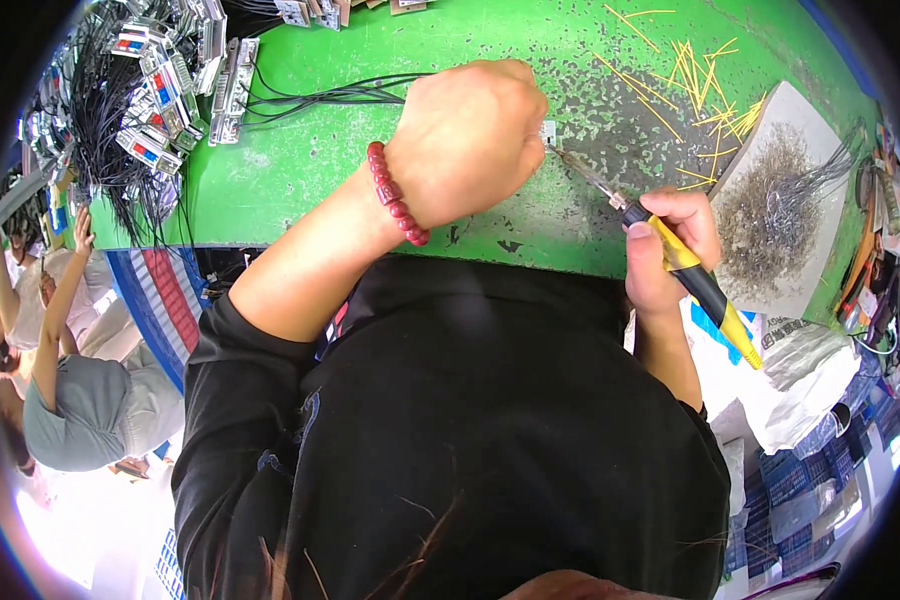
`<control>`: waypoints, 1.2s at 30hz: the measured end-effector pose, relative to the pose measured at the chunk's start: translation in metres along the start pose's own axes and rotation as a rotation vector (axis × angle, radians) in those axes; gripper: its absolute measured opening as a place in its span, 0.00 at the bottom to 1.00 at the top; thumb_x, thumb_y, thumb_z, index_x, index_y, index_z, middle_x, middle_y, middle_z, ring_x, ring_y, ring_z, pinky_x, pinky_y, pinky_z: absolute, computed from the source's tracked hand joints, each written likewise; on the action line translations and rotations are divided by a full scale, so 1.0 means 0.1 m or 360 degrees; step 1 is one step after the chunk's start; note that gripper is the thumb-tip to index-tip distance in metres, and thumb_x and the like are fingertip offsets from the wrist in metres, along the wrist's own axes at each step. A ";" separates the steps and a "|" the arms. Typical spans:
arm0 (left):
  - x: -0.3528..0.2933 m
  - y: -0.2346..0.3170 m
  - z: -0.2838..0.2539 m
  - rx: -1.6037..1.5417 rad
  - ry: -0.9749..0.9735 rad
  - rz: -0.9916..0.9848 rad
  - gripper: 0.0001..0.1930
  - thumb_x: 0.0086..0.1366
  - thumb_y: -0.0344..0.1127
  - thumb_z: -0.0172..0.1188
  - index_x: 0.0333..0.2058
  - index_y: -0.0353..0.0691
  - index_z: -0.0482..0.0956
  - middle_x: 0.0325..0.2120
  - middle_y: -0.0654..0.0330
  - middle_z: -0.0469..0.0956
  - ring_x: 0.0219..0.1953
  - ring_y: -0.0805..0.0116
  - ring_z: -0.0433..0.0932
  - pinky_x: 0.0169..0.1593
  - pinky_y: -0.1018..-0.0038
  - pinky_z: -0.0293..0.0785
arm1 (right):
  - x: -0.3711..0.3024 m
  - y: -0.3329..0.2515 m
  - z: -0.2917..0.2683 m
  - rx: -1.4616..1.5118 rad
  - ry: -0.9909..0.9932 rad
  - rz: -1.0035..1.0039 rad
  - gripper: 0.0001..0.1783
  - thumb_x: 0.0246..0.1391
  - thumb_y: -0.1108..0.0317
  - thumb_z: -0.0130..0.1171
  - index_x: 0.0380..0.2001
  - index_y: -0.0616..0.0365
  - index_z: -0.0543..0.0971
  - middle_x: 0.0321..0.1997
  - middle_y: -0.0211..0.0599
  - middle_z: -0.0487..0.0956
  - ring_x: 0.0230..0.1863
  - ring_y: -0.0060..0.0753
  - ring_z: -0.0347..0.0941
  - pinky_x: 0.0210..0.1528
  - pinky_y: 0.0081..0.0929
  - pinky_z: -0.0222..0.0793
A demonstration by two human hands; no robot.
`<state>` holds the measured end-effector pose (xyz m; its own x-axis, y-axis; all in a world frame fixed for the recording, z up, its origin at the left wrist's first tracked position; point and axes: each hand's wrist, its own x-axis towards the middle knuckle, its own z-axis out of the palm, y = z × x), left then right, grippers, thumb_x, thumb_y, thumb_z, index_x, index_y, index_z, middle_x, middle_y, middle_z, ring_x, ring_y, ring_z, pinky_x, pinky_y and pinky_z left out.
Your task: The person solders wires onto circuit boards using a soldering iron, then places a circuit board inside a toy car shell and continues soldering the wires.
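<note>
My left hand, with a red bead bracelet on the wrist, is closed above the green bench; its fingers point away and hide most of what they pinch. A small whitish piece peeks out beside the knuckles. Thin black wires run from a silver metal strip toward this hand and pass out of sight behind it. My right hand grips a yellow-and-black soldering iron like a pen. The iron's tip is right next to the whitish piece; I cannot tell whether they touch.
Yellow thin sticks lie scattered at the far right of the bench. A pale board carries a heap of wire scraps. Wired metal parts are piled at left. Another person sits beyond the left edge.
</note>
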<state>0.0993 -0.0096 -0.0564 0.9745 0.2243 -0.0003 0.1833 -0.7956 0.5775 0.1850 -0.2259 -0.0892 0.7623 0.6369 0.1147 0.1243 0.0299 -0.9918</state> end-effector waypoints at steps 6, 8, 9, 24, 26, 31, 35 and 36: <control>0.00 0.00 0.01 0.0026 -0.0004 0.0008 0.06 0.50 0.31 0.59 0.19 0.37 0.73 0.25 0.58 0.74 0.29 0.53 0.76 0.32 0.62 0.71 | 0.01 -0.05 -0.02 -0.0179 -0.0110 0.0055 0.14 0.51 0.66 0.63 0.35 0.62 0.71 0.28 0.34 0.74 0.27 0.19 0.68 0.31 0.16 0.62; 0.00 0.00 0.00 0.0032 -0.0004 0.0011 0.06 0.50 0.31 0.59 0.19 0.37 0.73 0.25 0.57 0.74 0.29 0.53 0.76 0.32 0.62 0.71 | 0.01 -0.03 0.00 -0.0098 -0.0072 0.0042 0.14 0.48 0.68 0.66 0.34 0.63 0.73 0.27 0.29 0.72 0.25 0.15 0.62 0.28 0.16 0.57; 0.00 0.00 0.00 0.0040 -0.0005 0.0015 0.06 0.50 0.31 0.58 0.19 0.37 0.73 0.25 0.57 0.74 0.30 0.53 0.76 0.32 0.61 0.71 | 0.01 -0.02 0.01 -0.0098 -0.0074 0.0041 0.14 0.48 0.68 0.66 0.34 0.63 0.73 0.27 0.29 0.72 0.25 0.15 0.62 0.28 0.16 0.57; -0.01 -0.01 0.02 0.0029 0.0011 0.0030 0.05 0.50 0.30 0.58 0.19 0.37 0.74 0.25 0.57 0.75 0.30 0.52 0.76 0.33 0.61 0.72 | -0.01 0.05 0.01 0.0172 0.0068 -0.0076 0.14 0.50 0.67 0.64 0.35 0.62 0.71 0.25 0.27 0.69 0.25 0.15 0.58 0.28 0.17 0.51; -0.01 -0.01 0.02 0.0023 -0.0003 0.0022 0.05 0.50 0.30 0.58 0.19 0.37 0.74 0.25 0.56 0.75 0.30 0.52 0.76 0.33 0.61 0.72 | -0.01 0.04 0.02 0.0170 0.0083 -0.0068 0.14 0.50 0.68 0.64 0.35 0.62 0.71 0.25 0.27 0.69 0.25 0.15 0.58 0.28 0.17 0.52; -0.01 -0.05 0.01 -0.0044 -0.0020 0.0023 0.05 0.49 0.29 0.60 0.20 0.35 0.74 0.25 0.55 0.76 0.30 0.53 0.76 0.33 0.63 0.73 | 0.00 0.01 0.02 0.0142 0.0071 -0.0008 0.14 0.50 0.67 0.64 0.35 0.62 0.71 0.26 0.27 0.69 0.25 0.14 0.59 0.29 0.16 0.54; 0.01 -0.10 -0.06 -0.0300 -0.0065 0.0030 0.05 0.51 0.26 0.60 0.21 0.33 0.74 0.25 0.53 0.76 0.29 0.53 0.76 0.34 0.66 0.73 | 0.01 0.05 0.01 0.0162 0.0078 -0.0046 0.14 0.50 0.67 0.64 0.35 0.62 0.71 0.26 0.27 0.69 0.25 0.14 0.60 0.29 0.16 0.54; 0.01 -0.10 -0.07 -0.0340 -0.0083 0.0035 0.04 0.52 0.25 0.60 0.21 0.32 0.74 0.25 0.52 0.76 0.29 0.53 0.76 0.34 0.66 0.73 | 0.02 0.05 0.02 0.0163 0.0084 -0.0052 0.14 0.50 0.67 0.64 0.35 0.62 0.71 0.26 0.27 0.69 0.25 0.14 0.60 0.29 0.16 0.55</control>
<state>0.0971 0.0027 -0.0562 0.9844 0.1744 -0.0246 0.1356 -0.6612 0.7379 0.1857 -0.2235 -0.0939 0.7916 0.5931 0.1470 0.0861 0.1299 -0.9878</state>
